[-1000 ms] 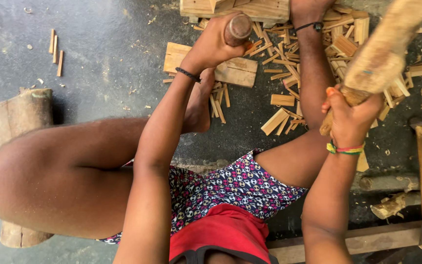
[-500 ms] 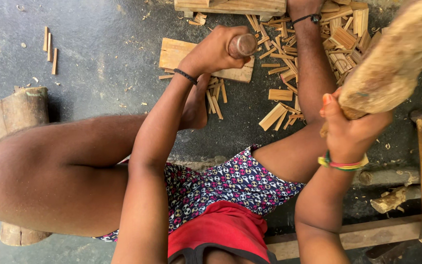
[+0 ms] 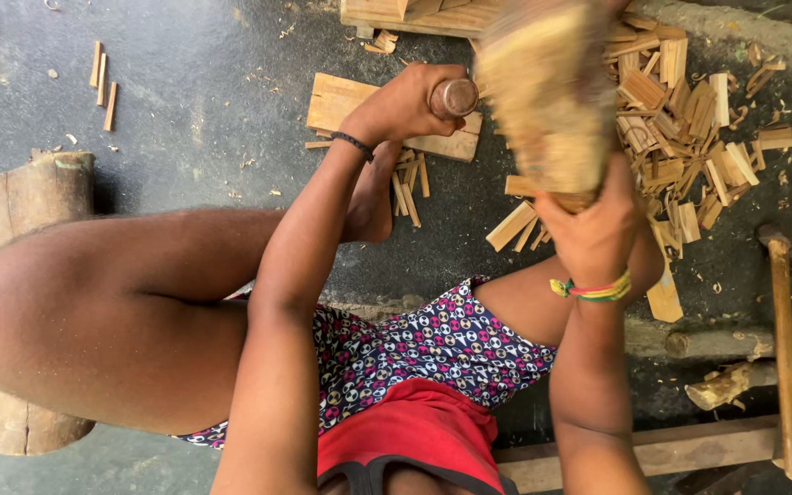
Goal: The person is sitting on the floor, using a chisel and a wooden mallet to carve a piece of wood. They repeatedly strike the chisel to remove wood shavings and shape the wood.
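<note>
My left hand [image 3: 405, 103] is closed around a round brown wooden handle [image 3: 454, 96], held upright over a flat wooden block [image 3: 346, 96] on the dark floor. My right hand [image 3: 590, 229] grips the lower end of a thick, rough wooden mallet [image 3: 543, 96]. The mallet's big head is blurred and sits right next to the handle, above the block. A black band is on my left wrist and a striped band on my right.
Several split wood sticks [image 3: 680, 119] lie heaped at the upper right, and a few [image 3: 101, 78] at upper left. A log [image 3: 25, 197] lies by my left knee. A long-handled tool [image 3: 786, 348] and rough timber [image 3: 689, 445] lie at the right.
The mallet in my right hand has swung from the far right leftward toward the handle in my left hand. My left hand has stayed over the block.
</note>
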